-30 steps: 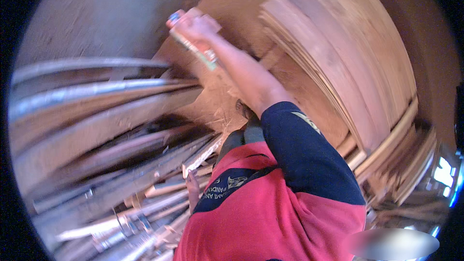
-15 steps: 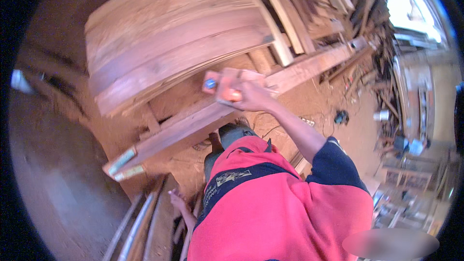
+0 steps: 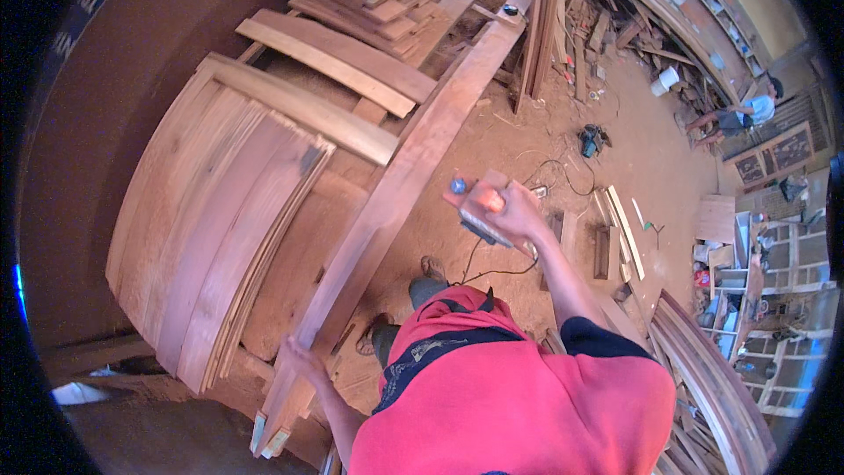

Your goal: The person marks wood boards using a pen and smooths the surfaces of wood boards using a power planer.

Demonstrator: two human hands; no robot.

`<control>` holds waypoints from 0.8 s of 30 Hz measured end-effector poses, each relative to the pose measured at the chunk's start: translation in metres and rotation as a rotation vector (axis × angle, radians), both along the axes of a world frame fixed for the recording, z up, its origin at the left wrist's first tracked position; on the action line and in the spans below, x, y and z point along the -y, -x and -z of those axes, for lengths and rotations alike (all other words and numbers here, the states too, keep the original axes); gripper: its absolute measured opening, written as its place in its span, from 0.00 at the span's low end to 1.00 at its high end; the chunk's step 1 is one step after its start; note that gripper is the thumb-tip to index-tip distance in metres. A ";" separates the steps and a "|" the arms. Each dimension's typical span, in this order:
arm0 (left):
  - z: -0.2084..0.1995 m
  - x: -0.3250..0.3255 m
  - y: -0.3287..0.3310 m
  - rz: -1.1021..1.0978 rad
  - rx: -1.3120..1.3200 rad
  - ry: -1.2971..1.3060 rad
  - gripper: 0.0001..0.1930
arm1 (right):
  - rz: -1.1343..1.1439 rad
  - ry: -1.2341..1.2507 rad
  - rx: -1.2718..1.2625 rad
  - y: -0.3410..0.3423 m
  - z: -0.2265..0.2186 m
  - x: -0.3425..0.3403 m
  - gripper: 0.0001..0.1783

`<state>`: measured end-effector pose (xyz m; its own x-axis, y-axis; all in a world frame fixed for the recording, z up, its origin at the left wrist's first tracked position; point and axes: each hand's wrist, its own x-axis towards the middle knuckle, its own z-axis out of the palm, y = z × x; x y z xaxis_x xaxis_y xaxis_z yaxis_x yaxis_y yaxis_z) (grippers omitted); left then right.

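A red shirt (image 3: 519, 396) is showing a navy band (image 3: 440, 354), a reddish tool (image 3: 486, 201) a blue knob (image 3: 457, 186), boards (image 3: 207, 237) pink-and-tan stripes.

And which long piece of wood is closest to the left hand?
The long, narrow beam slanting across the picture, right at the left hand. The wide stacked boards lie left of it, farther from that hand.
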<state>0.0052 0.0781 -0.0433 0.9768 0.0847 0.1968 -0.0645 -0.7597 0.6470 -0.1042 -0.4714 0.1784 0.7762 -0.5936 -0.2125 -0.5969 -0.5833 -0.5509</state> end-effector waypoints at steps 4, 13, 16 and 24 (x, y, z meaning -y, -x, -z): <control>-0.031 0.163 0.002 0.404 -0.191 -0.233 0.30 | 0.050 -0.040 -0.068 0.072 0.053 0.079 0.24; -0.002 0.253 0.027 0.409 -0.150 -0.816 0.43 | 0.225 0.050 -0.182 0.133 0.040 0.165 0.26; 0.002 0.265 0.032 0.230 0.083 -0.966 0.39 | 0.256 0.031 -0.140 0.123 0.045 0.190 0.26; 0.001 0.295 0.014 0.356 -0.215 -0.726 0.38 | 0.006 0.090 0.007 0.036 0.070 0.278 0.24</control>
<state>-0.0092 -0.2172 -0.0442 0.9438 -0.3118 -0.1100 -0.3104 -0.9501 0.0298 -0.1401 -0.7494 0.1085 0.7739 -0.6145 -0.1531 -0.5969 -0.6270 -0.5006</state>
